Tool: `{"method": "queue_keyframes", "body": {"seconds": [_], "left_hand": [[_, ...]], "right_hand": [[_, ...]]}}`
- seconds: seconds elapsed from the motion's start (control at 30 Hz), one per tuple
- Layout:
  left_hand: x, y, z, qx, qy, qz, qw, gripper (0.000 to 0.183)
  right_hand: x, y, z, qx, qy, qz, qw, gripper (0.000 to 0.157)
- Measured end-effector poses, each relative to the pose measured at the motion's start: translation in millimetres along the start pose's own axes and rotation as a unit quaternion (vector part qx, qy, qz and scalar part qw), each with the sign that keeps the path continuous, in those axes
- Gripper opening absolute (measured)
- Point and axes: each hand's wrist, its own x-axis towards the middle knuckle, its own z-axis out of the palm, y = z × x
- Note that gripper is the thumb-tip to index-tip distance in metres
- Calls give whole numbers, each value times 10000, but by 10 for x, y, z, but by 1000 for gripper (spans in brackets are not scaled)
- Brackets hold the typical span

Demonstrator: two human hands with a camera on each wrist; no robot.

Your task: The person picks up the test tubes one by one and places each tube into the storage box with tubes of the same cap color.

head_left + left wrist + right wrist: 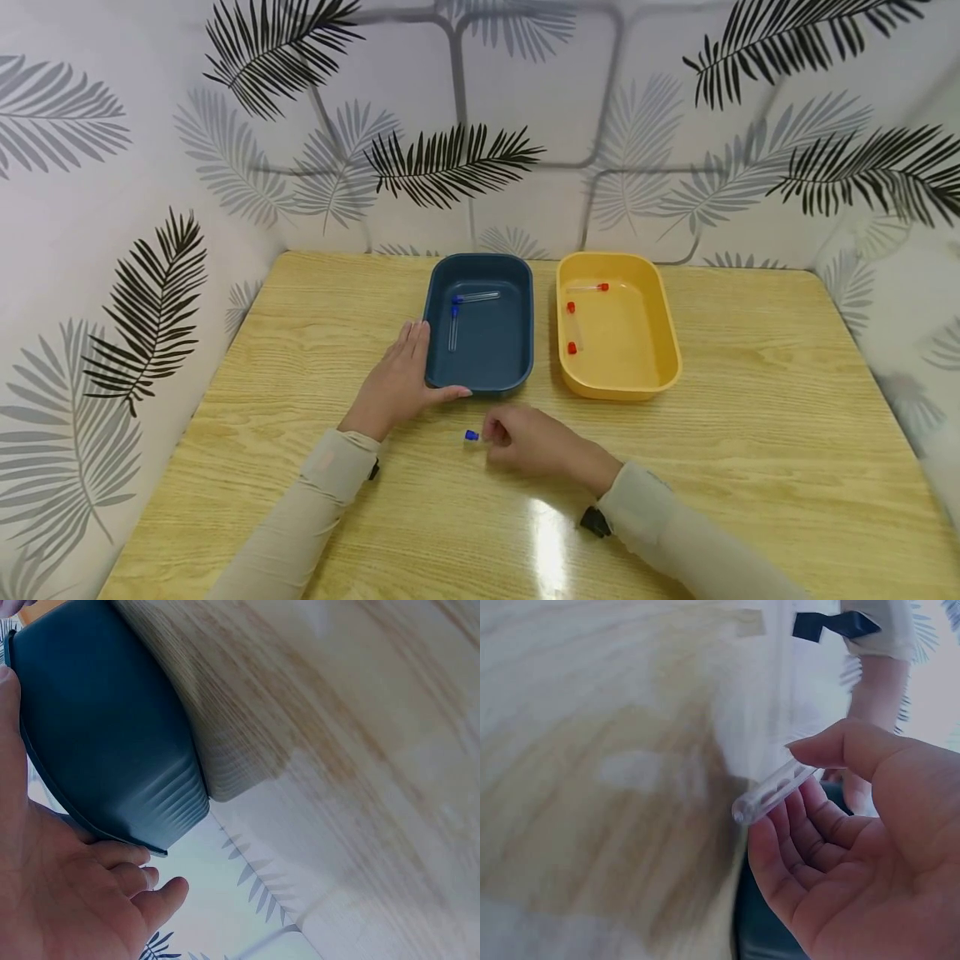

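My left hand [395, 377] rests against the left front corner of a dark blue tub [498, 350], fingers along its left side and thumb along its front rim. In the left wrist view the palm lies beside the tub's outer wall [105, 712]. In front of the tub, just above the table, my right hand [534, 442] pinches a clear test tube [774, 796] between thumb and fingers. Its blue cap [471, 435] points left; the fingers hide most of the tube in the head view. Two blue-capped test tubes [477, 297] lie inside the blue tub.
A yellow tub [626, 354] stands right of the blue one, with clear red-capped tubes [588, 288] along its left side and back. Both tubs stand near the back edge of the wooden table [765, 400]. A leaf-patterned covering [525, 108] rises behind.
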Motion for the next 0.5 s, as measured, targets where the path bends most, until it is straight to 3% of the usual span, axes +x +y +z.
{"method": "queue_keyframes", "body": {"seconds": [0.27,0.5], "left_hand": [[-1,8,-9,18,28,25,10000,118],[-2,13,-10,27,15,1,10000,119]], "right_hand": [[-97,8,-276,706,213,28,9973,8],[-136,8,-548,1361,629,230,9884,8]]}}
